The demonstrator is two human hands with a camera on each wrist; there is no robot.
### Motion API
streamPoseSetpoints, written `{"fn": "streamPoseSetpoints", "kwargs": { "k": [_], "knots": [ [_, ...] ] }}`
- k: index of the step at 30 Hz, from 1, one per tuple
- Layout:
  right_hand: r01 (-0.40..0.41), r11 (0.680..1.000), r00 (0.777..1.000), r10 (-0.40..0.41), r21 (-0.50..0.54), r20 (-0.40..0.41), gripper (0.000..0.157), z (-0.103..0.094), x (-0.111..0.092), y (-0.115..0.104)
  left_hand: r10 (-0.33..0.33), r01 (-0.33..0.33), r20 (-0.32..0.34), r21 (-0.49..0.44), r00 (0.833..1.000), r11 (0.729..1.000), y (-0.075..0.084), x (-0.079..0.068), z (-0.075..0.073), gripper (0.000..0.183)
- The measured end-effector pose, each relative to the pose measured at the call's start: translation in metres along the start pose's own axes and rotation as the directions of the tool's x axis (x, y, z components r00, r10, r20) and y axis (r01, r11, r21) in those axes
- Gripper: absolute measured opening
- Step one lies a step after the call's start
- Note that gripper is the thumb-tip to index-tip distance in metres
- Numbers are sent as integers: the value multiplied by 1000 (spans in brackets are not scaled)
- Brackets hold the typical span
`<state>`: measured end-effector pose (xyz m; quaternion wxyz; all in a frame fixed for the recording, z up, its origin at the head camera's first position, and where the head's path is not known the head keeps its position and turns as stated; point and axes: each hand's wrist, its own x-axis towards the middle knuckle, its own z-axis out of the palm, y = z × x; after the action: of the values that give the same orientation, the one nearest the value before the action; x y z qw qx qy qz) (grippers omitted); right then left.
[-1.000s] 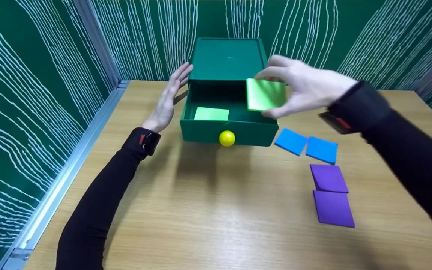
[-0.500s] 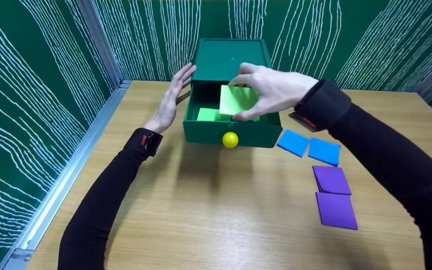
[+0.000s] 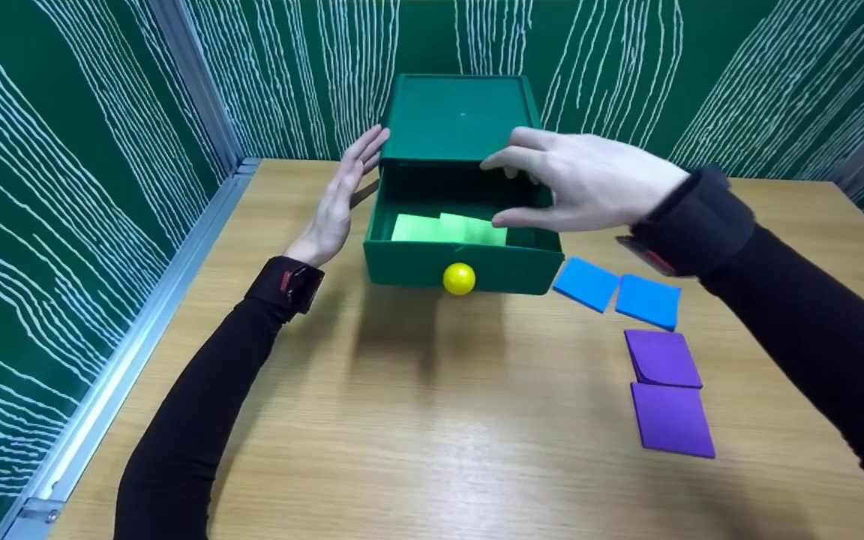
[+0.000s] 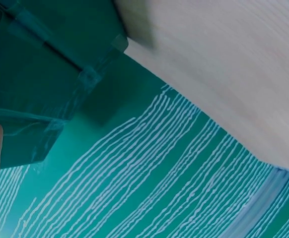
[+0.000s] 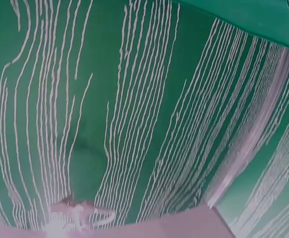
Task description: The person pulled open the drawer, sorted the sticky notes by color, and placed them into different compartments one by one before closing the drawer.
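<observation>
A green drawer box (image 3: 462, 116) stands on the table with its drawer (image 3: 432, 264) pulled out; a yellow round knob (image 3: 459, 278) is on the drawer front. Two light green square note pads, a left one (image 3: 415, 228) and a right one (image 3: 469, 229), lie side by side in the drawer, partly hidden by its front wall. My right hand (image 3: 586, 180) hovers over the drawer's right side, fingers and thumb apart, the thumb tip by the right pad. My left hand (image 3: 336, 201) rests straight fingers against the box's left side; one fingertip also shows in the left wrist view.
Two blue square pads (image 3: 586, 284) (image 3: 648, 301) lie on the wooden table (image 3: 417, 450) right of the drawer. Nearer are two purple pads (image 3: 663, 358) (image 3: 673, 420), edges meeting. Green walls with white wavy lines (image 3: 357, 75) and a metal frame (image 3: 139, 292) border the table.
My right hand has carried a light green pad left over the drawer, let it go beside the other one, and drawn back a little right. The left hand stays in place.
</observation>
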<state>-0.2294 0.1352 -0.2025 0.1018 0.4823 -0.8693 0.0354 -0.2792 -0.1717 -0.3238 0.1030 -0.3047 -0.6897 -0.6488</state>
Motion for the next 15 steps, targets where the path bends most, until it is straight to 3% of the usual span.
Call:
{"fn": "streamPoseSetpoints", "kwargs": {
  "k": [4, 8, 11, 15],
  "knots": [
    [145, 989, 981, -147, -28, -127, 60, -4, -21, -15, 0, 0, -1, 7, 1000, 1000, -1, 0, 0, 60],
    [321, 932, 912, -352, -170, -209, 62, 7, -39, -42, 5, -5, -8, 9, 1000, 1000, -2, -1, 0, 60],
    [390, 863, 865, -462, -320, -193, 65, 23, -53, -64, 7, -7, -17, 2, 1000, 1000, -2, -1, 0, 59],
    [424, 810, 856, -504, -405, -111, 70, 44, -70, -87, 3, -3, -26, 5, 1000, 1000, -1, 0, 1, 59]
  ]
}}
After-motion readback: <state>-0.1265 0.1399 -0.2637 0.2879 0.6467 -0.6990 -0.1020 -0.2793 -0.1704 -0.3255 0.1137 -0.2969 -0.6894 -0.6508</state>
